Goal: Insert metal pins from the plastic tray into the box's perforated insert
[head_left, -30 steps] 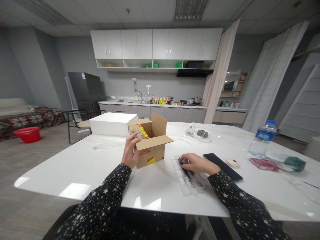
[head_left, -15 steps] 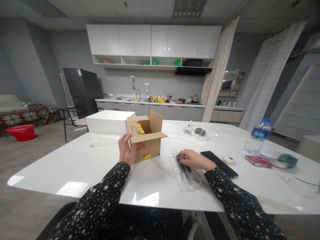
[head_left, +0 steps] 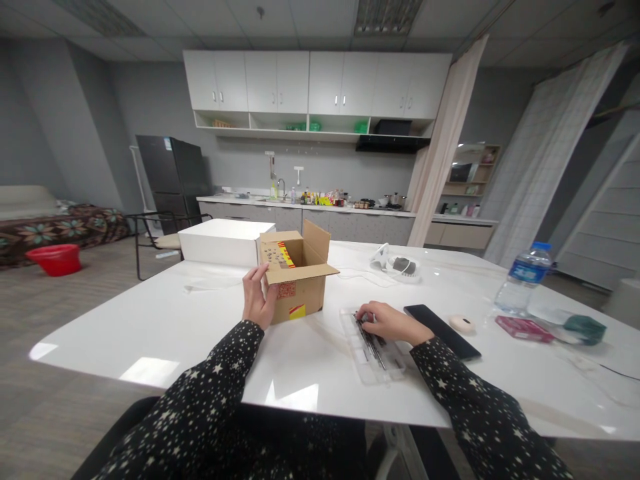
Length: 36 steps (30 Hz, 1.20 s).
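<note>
An open cardboard box [head_left: 305,297] with a red-and-yellow printed flap stands on the white table [head_left: 200,340]. My left hand [head_left: 259,299] grips its near left corner, thumb on the front and fingers along the left side. To the right lies a shallow clear plastic case [head_left: 357,363] holding several thin metal rods [head_left: 375,351] that look like small screwdrivers or bits. My right hand [head_left: 390,321] reaches over the case from the right, its fingers bent together at the rods' far ends. The fingertips are partly hidden, so what they pinch cannot be made out.
A black phone [head_left: 443,331] and a round pale case [head_left: 461,324] lie right of my right hand. Farther right are a water bottle [head_left: 523,280] and a pink box [head_left: 524,329]. Behind stand a white box [head_left: 225,243] and a white corded device [head_left: 383,257].
The whole view has shifted slightly, so everything sits a little farther right. My left hand stays at the cardboard box and my right hand stays over the rods, with little visible movement.
</note>
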{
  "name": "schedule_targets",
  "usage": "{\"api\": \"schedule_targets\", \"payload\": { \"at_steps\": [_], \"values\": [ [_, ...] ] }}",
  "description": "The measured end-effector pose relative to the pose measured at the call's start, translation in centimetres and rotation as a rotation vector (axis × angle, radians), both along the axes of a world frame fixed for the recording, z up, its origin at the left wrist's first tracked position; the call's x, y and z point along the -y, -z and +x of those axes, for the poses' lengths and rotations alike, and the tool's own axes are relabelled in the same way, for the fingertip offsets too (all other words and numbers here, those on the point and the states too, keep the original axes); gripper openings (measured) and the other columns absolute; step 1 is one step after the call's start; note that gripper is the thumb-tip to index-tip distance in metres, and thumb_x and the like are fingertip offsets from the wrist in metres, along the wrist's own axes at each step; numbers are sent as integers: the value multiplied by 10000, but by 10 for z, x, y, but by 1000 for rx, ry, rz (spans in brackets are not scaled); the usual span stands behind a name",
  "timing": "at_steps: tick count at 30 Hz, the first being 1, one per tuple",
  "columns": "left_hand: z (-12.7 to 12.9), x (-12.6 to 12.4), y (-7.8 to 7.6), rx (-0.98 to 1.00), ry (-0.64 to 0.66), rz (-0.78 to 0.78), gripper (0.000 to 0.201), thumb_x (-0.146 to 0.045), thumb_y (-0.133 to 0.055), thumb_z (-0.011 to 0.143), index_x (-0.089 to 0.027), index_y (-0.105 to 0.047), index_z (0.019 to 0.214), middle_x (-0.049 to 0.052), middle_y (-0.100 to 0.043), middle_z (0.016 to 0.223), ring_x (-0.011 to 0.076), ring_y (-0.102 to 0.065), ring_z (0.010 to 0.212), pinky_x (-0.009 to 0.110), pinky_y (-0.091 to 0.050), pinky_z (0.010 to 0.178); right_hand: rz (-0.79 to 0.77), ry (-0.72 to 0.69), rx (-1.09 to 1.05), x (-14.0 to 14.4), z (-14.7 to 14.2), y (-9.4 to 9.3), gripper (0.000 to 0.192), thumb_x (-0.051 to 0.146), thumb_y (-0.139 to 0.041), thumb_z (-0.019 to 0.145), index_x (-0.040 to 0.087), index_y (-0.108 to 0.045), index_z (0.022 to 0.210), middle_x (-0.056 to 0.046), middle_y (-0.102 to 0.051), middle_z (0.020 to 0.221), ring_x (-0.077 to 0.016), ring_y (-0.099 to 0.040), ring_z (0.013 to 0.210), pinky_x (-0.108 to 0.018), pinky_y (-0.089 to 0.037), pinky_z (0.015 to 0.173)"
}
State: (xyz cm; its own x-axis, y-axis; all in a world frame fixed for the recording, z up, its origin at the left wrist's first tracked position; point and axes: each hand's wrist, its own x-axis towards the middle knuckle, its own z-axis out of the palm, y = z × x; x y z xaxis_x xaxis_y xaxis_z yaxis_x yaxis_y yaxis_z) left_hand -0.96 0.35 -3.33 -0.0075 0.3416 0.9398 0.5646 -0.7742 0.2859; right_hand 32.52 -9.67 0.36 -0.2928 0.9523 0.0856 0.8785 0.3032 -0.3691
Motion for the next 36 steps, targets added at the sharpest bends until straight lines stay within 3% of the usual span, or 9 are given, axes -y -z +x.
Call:
{"api": "schedule_targets", "payload": {
  "at_steps": [8,17,36],
  "values": [
    [-2,-1,2,25,32,-25,494,-339,-480,994,-257,-386,1472,133,-455,1367,287,-439,1329,510,-467,1066,0,-20,-110,-5,1,6,179,119,-574,757,186,-608,919,-32,-624,887,-172,-543,794,-280,-421,730],
    [-4,0,4,37,30,-53,489,-345,-477,995,-274,-387,1470,131,-448,1366,289,-442,1326,523,-470,1057,-24,9,-275,-3,-4,0,101,161,-591,765,202,-528,833,31,-527,727,-137,-456,654,-255,-344,588],
    [-9,2,5,27,43,-90,499,-359,-492,991,-265,-390,1470,136,-445,1382,278,-452,1316,493,-487,1029,-2,-20,-281,-2,-6,3,81,238,-578,846,175,-624,866,-29,-664,791,-162,-562,699,-276,-412,637]
  ]
}}
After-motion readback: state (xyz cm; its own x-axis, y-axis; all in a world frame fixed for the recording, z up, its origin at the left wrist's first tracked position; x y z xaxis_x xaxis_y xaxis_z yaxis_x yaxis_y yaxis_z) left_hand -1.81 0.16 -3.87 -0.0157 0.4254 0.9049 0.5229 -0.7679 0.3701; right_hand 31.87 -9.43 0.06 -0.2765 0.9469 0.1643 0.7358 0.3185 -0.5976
